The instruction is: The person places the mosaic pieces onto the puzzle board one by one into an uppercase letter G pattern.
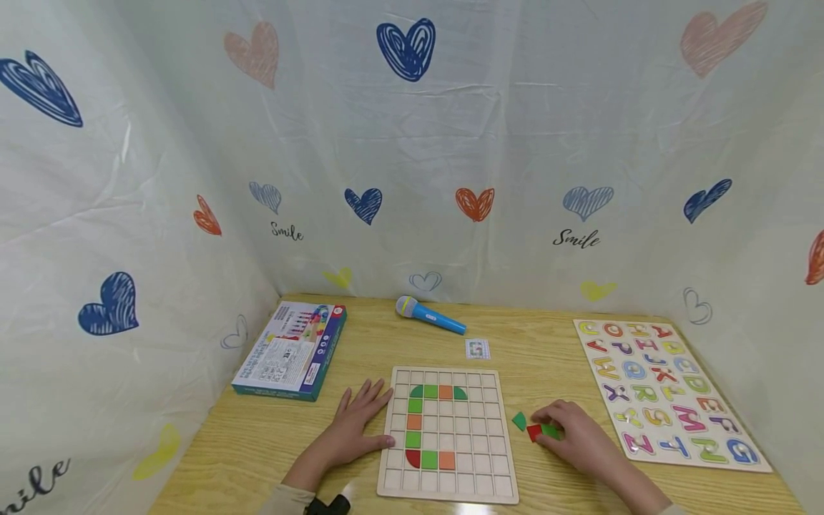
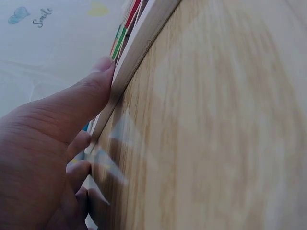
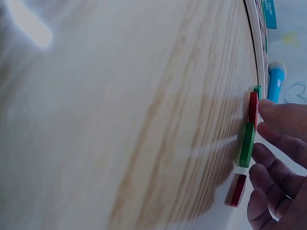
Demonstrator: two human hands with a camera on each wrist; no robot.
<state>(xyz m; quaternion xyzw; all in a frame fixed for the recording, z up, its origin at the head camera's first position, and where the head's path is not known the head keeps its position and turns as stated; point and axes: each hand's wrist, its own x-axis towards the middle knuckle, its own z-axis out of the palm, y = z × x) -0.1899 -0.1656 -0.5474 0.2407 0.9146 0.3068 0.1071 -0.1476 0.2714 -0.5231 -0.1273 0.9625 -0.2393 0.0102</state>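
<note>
While the left hand [image 1: 350, 429] lies flat, fingers straight, thumb against the grid board's [image 1: 448, 483] left edge, the right hand [image 1: 573, 433] (fingers bent) rests over a red piece [image 1: 533, 432] and a green piece [image 1: 550, 430], seemingly touching, not gripping; another green piece [image 1: 519, 420] lies just beside.

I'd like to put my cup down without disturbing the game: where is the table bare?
Bare wood lies between the grid board and the alphabet puzzle, above the loose tiles, and between the box and the microphone. It is crowded around the right hand and the left hand.
</note>
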